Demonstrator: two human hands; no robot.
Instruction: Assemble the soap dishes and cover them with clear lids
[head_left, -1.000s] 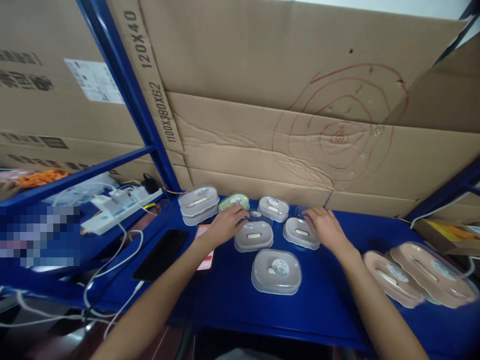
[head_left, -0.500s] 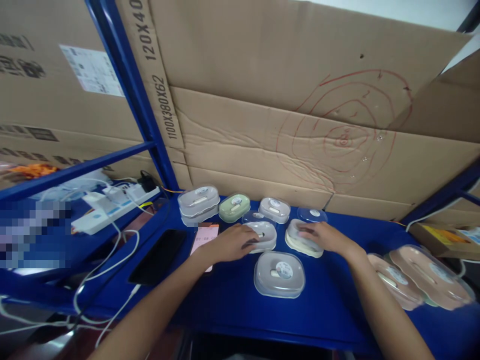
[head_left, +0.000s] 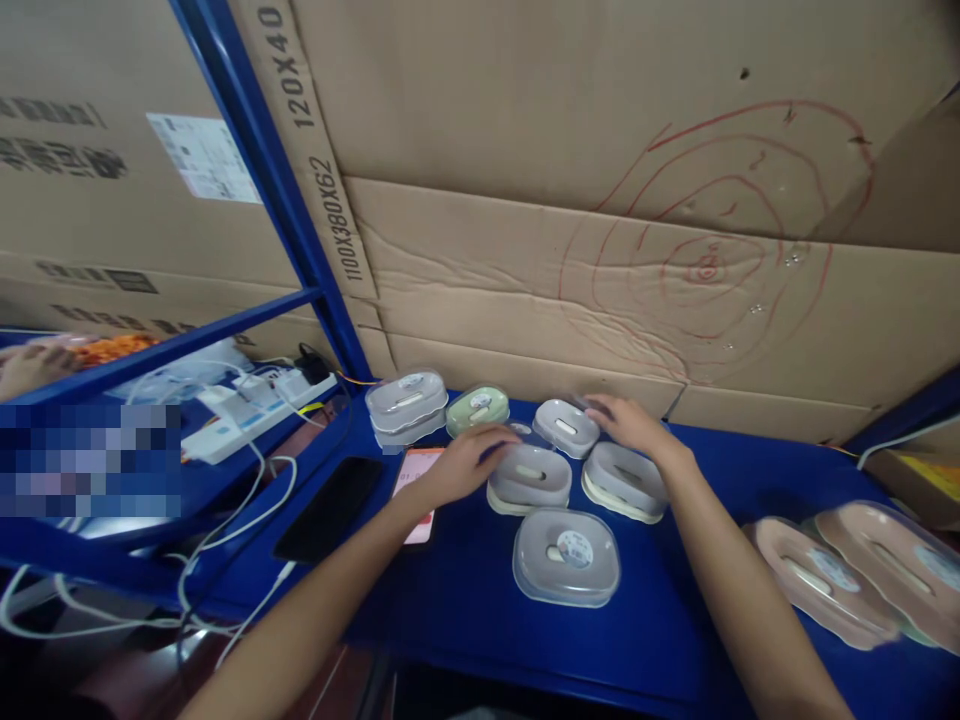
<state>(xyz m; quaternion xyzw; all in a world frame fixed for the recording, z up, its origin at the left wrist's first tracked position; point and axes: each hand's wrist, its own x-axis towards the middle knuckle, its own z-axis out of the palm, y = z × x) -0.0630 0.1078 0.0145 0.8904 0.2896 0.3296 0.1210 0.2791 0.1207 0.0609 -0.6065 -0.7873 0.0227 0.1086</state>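
Observation:
My left hand [head_left: 476, 462] reaches over the left edge of an uncovered grey box [head_left: 531, 478] with a pale handle piece inside. Its fingers are bent and apart from the thumb, with fingertips at a clear labelled lid [head_left: 520, 429] behind that box. My right hand [head_left: 628, 422] is at the back; its fingers seem closed on a clear lid [head_left: 593, 398], blurred and partly hidden. Below this hand sits another uncovered grey box [head_left: 626, 478] on a cream base. A lidded grey box [head_left: 566, 425] is just left of it. Nearest me lies a covered grey box [head_left: 566, 560].
Stacked grey boxes [head_left: 407, 405] and a green box [head_left: 478, 408] line the back left. Pink boxes [head_left: 825, 580] stand at right. A dark phone [head_left: 328, 510], a lit phone [head_left: 415, 500] and a power strip [head_left: 259, 415] lie left. Another person's hand [head_left: 36, 370] shows far left.
Both hands have left the two uncovered grey boxes and moved back, the right one also to the left. The view has shifted slightly. Another person's hand has appeared at far left.

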